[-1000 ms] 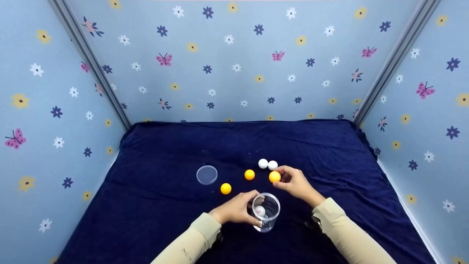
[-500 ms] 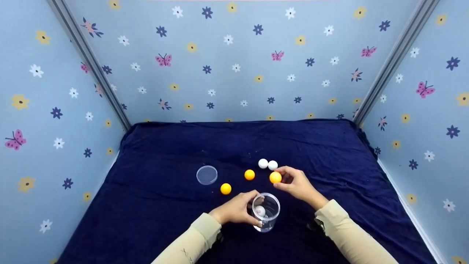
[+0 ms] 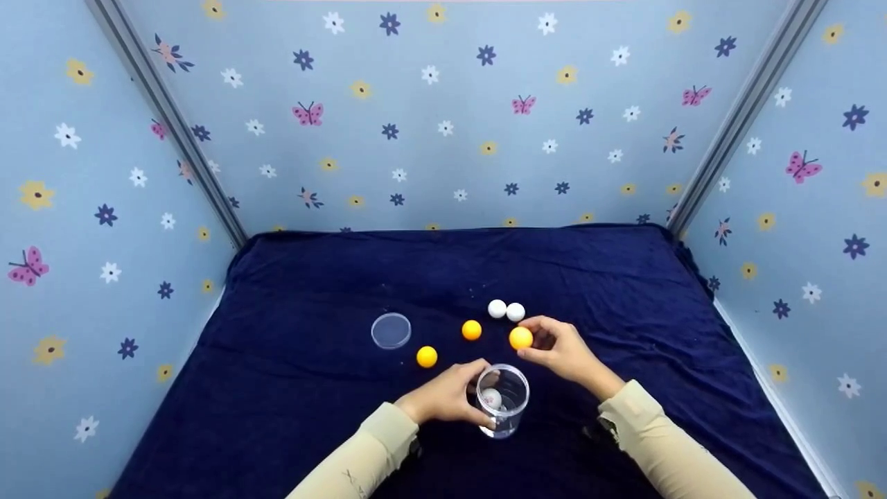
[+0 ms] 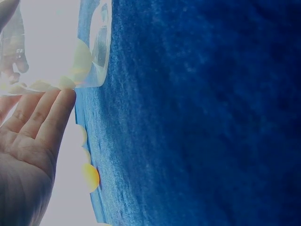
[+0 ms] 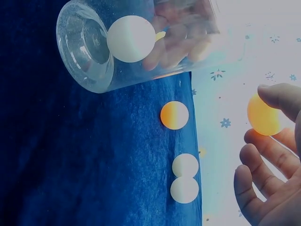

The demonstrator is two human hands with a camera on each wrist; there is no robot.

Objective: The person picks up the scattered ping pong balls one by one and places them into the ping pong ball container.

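Observation:
In the head view my left hand (image 3: 445, 394) holds a clear plastic jar (image 3: 511, 416) round its left side. The jar stands with its mouth up, and a white ping-pong ball (image 3: 491, 399) lies inside, also plain through the wall in the right wrist view (image 5: 130, 38). Up and to the right of the rim, my right hand (image 3: 567, 352) pinches an orange ping-pong ball (image 3: 520, 338) between thumb and fingers. Thumb above and fingertips below the ball (image 5: 263, 115) show in the right wrist view. The left wrist view has the left fingers (image 4: 56, 110) along the jar's wall.
Two white balls (image 3: 497, 309) sit side by side beyond the right hand. Two more orange balls (image 3: 471, 330) lie apart to the left, near a round clear lid (image 3: 391, 331). Dark blue cloth (image 3: 312, 402) covers the table, and flower-patterned walls (image 3: 443, 138) enclose it.
The right hand, still pinching the orange ball, has drifted very slightly toward the person. The left hand and the jar have stayed in place.

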